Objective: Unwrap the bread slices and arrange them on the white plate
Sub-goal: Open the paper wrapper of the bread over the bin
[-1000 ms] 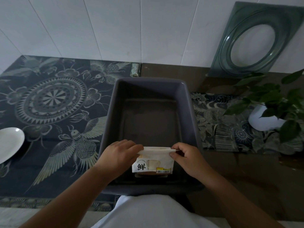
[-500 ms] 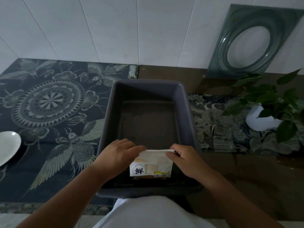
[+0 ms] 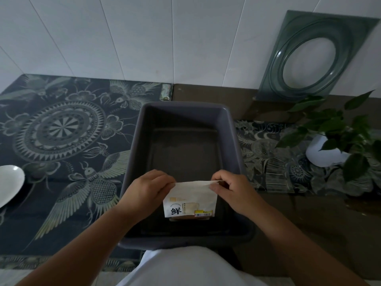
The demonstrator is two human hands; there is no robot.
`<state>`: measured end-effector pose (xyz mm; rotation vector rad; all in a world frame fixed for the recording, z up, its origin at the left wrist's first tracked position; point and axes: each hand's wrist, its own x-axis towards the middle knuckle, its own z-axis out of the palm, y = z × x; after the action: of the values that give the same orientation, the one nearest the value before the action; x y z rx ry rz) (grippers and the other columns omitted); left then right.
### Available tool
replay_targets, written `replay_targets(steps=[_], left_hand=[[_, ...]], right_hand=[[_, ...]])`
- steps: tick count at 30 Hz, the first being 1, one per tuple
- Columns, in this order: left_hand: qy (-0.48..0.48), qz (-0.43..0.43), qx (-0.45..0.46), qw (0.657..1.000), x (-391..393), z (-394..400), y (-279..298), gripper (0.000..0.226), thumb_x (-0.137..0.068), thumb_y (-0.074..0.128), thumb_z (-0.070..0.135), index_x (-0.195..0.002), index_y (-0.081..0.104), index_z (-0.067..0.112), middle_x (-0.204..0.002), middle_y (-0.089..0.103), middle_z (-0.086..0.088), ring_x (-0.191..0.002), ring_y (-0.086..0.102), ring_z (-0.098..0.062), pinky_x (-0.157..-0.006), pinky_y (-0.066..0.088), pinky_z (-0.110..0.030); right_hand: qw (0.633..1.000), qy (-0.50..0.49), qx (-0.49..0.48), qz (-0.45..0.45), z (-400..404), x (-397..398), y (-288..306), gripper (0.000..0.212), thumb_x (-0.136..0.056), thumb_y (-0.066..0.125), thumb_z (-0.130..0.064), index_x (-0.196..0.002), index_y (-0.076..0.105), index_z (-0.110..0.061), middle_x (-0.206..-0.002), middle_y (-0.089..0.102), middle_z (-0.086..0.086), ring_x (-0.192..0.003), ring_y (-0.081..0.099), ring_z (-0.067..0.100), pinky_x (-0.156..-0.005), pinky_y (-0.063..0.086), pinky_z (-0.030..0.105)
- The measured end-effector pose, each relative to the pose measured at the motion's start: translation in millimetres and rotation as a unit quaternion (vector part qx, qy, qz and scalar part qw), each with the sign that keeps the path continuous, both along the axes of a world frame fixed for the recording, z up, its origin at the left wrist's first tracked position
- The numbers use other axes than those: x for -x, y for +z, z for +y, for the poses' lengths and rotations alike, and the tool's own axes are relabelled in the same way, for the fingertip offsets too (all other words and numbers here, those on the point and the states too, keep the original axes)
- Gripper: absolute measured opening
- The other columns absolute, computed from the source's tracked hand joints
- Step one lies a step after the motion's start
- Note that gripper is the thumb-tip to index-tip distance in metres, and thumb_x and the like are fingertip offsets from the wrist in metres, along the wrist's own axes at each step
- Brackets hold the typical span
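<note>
A white bread packet (image 3: 190,200) with a black character and a yellow label hangs over the near end of a dark grey bin (image 3: 136,145). My left hand (image 3: 147,189) pinches the packet's top left corner. My right hand (image 3: 232,190) pinches the top right corner, and the top edge is stretched between them. A bit of brown bread shows at the packet's bottom edge. The white plate (image 3: 9,183) lies far to the left on the patterned mat, partly cut off by the frame edge.
A dark patterned mat (image 3: 61,131) covers the left of the table. To the right stand a potted plant in a white pot (image 3: 325,153) and a green glass panel (image 3: 313,56) leaning on the tiled wall. The bin holds nothing else.
The packet has dropped slightly lower into the bin, and its top edge now looks pulled wider between my two hands. The head has shifted a little.
</note>
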<state>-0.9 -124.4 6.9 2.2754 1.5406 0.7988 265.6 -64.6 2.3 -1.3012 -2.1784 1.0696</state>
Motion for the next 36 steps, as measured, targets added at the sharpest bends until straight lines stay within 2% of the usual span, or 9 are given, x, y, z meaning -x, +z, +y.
replay_targets(steps=[3, 7, 13, 15, 20, 23, 26, 31, 36], left_hand=[[0.014, -0.015, 0.024, 0.999, -4, 5, 0, 0.009, -0.093, 0.063, 0.011, -0.094, 0.072, 0.009, -0.088, 0.068, 0.001, -0.079, 0.062, -0.009, -0.068, 0.053, -0.023], [0.029, -0.076, 0.141, 0.987, -5, 13, 7, 0.016, -0.095, 0.060, 0.011, -0.086, 0.069, 0.020, -0.078, 0.064, 0.012, -0.075, 0.061, 0.001, -0.064, 0.046, -0.009], [0.023, -0.082, 0.272, 0.959, -1, 18, 18, 0.020, -0.098, 0.055, 0.020, -0.087, 0.066, 0.032, -0.082, 0.069, 0.009, -0.077, 0.064, -0.002, -0.070, 0.054, -0.022], [0.023, -0.078, 0.267, 0.960, -1, 17, 19, 0.018, -0.099, 0.054, 0.021, -0.089, 0.066, 0.031, -0.083, 0.069, 0.009, -0.077, 0.065, -0.002, -0.071, 0.055, -0.022], [-0.009, -0.065, 0.252, 0.965, -2, 14, 19, 0.022, -0.097, 0.056, 0.019, -0.086, 0.063, 0.037, -0.080, 0.067, 0.012, -0.075, 0.063, 0.001, -0.067, 0.050, -0.018], [-0.012, 0.027, 0.077, 0.997, 0, 11, 16, 0.012, -0.092, 0.063, 0.015, -0.100, 0.071, 0.019, -0.095, 0.070, 0.002, -0.087, 0.064, -0.011, -0.074, 0.053, -0.031], [0.001, 0.106, -0.054, 0.993, -4, 4, 10, 0.026, -0.088, 0.068, 0.024, -0.113, 0.069, 0.018, -0.111, 0.066, -0.003, -0.104, 0.059, -0.022, -0.082, 0.050, -0.038], [0.018, 0.126, -0.062, 0.990, -19, -2, -1, 0.034, -0.079, 0.077, 0.026, -0.111, 0.066, 0.024, -0.111, 0.067, -0.002, -0.103, 0.061, -0.025, -0.080, 0.047, -0.041], [0.049, 0.090, -0.043, 0.994, -27, 1, -2, 0.013, -0.081, 0.069, 0.028, -0.094, 0.066, 0.026, -0.104, 0.066, 0.004, -0.098, 0.059, -0.020, -0.078, 0.045, -0.039]], right_hand=[[0.998, 0.010, -0.054, -0.007, 5, 1, 1, 0.013, -0.093, 0.063, -0.030, -0.085, 0.069, -0.022, -0.071, 0.065, -0.011, -0.070, 0.062, 0.005, -0.058, 0.045, 0.020], [0.998, 0.022, -0.057, -0.010, 12, 0, 4, 0.014, -0.093, 0.065, -0.020, -0.079, 0.065, -0.023, -0.081, 0.054, -0.010, -0.075, 0.056, 0.005, -0.065, 0.041, 0.013], [1.000, 0.005, 0.023, -0.010, 11, 1, 10, 0.018, -0.089, 0.068, -0.028, -0.072, 0.063, -0.032, -0.080, 0.060, -0.007, -0.072, 0.058, 0.001, -0.064, 0.043, 0.018], [0.999, 0.023, -0.001, -0.047, 10, 6, 14, 0.008, -0.085, 0.068, -0.037, -0.081, 0.067, -0.031, -0.083, 0.063, -0.011, -0.075, 0.060, 0.000, -0.065, 0.046, 0.019], [0.983, 0.089, -0.085, -0.138, 10, 17, 22, 0.017, -0.090, 0.061, -0.042, -0.085, 0.070, -0.028, -0.076, 0.066, -0.012, -0.070, 0.060, 0.002, -0.061, 0.045, 0.025], [0.991, 0.057, -0.012, -0.119, 11, 18, 21, 0.019, -0.090, 0.062, -0.038, -0.077, 0.067, -0.025, -0.071, 0.067, -0.007, -0.066, 0.063, 0.006, -0.059, 0.051, 0.032], [0.995, 0.030, 0.037, -0.089, 11, 19, 20, 0.019, -0.089, 0.062, -0.037, -0.075, 0.066, -0.025, -0.070, 0.067, -0.005, -0.067, 0.063, 0.007, -0.056, 0.046, 0.028], [0.994, 0.030, 0.091, -0.054, 5, 22, 19, 0.015, -0.091, 0.062, -0.036, -0.082, 0.069, -0.026, -0.078, 0.071, -0.002, -0.071, 0.066, 0.009, -0.062, 0.052, 0.031], [0.994, 0.036, 0.089, -0.053, 0, 24, 19, 0.018, -0.092, 0.061, -0.035, -0.084, 0.070, -0.023, -0.077, 0.070, 0.000, -0.071, 0.065, 0.010, -0.059, 0.048, 0.025]])
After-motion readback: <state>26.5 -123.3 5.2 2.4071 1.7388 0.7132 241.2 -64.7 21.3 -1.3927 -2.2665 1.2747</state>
